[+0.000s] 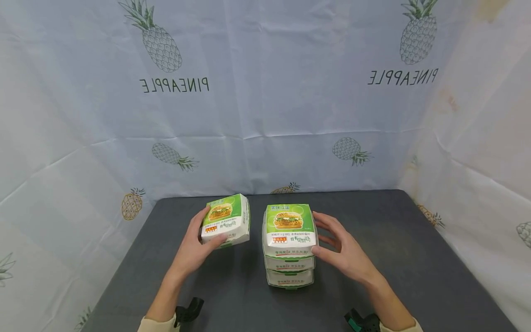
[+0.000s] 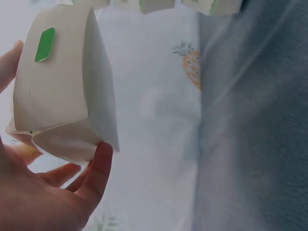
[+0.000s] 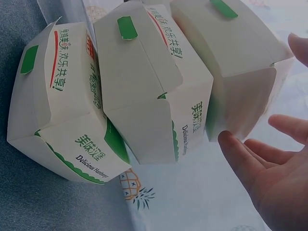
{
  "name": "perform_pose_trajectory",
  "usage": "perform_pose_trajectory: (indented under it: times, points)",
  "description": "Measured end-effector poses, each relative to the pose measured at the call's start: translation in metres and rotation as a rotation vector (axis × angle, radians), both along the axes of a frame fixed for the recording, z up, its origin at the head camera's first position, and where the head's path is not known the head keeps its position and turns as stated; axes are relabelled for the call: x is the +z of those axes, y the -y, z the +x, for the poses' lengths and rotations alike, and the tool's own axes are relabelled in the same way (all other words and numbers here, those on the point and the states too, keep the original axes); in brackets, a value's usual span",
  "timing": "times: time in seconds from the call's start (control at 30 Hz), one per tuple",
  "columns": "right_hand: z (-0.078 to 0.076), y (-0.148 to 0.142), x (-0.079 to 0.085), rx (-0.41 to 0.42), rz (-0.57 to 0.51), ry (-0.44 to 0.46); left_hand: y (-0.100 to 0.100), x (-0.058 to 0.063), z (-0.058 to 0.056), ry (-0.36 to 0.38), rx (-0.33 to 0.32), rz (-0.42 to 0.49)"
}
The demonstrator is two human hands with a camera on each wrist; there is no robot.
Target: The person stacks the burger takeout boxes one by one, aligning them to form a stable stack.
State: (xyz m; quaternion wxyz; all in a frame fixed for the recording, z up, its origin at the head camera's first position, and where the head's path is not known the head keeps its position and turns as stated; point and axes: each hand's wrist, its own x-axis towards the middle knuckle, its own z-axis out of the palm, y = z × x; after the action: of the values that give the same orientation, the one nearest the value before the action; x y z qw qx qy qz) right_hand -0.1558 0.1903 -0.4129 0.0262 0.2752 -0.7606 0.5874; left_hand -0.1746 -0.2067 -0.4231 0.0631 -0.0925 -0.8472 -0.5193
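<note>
My left hand [image 1: 194, 248] holds a paper burger box [image 1: 226, 217] tilted in the air, left of the stack, with the thumb at the front and fingers along the left side. The left wrist view shows fingertips against the box's underside [image 2: 103, 96]. Three like boxes stand piled on the table: a top box [image 1: 289, 230] with a green burger-print lid, a middle box [image 1: 290, 263] and a bottom box [image 1: 290, 278]. At the top box's right side is my right hand [image 1: 350, 253], fingers spread and a fingertip at or near its wall. Whether it touches I cannot tell.
A dark grey table [image 1: 398, 258] bears the stack near its middle. White cloth [image 1: 269, 106] with pineapple prints hangs behind it and along both sides. Black wrist straps [image 1: 190, 310] are on both wrists.
</note>
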Motion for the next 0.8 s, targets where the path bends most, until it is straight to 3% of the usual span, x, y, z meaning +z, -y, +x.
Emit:
perform_pose_trajectory:
  times: [0.33,0.8]
  points:
    - [0.000,0.000,0.000,0.006,-0.002,-0.002,-0.009,0.021,0.001,-0.033,0.006,0.033]
    - [0.001,0.001,0.001,0.005,0.003,-0.004,-0.019,0.047,0.003,-0.154,-0.040,0.064]
